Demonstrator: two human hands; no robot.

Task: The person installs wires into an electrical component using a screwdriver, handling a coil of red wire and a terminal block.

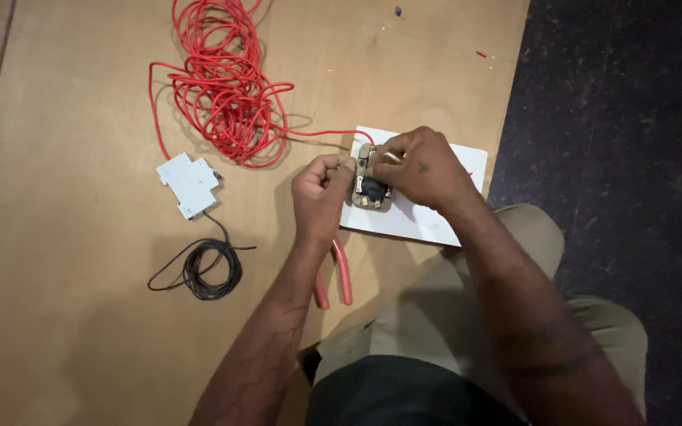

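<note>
**Both hands on a small electrical fitting over the white board**

Nearest the person, red-handled pliers [339, 276] lie on the plywood sheet [80, 315], just short of the white board [428, 221] and partly under the left forearm.

On the near-left corner of the white board sits the small fitting [371, 188], a tan plate with a dark centre. The left hand [319, 193] meets it from the left, fingers curled together and pinched at its left edge. The right hand [424, 167] covers its right side, fingers closed around a small brass-coloured piece at its top; what exactly they clamp cannot be told.

A red wire runs from the fitting's top, away from the board, to the red wire coil [226, 87] beyond it. Left of the board lie a white circuit breaker [189, 183] and a black wire coil [211, 270].

Risk: the fitting is small and steadied by fingertips alone. A pull from the tangled red coil could twist it out of the pinch or drag the wire end loose.
</note>
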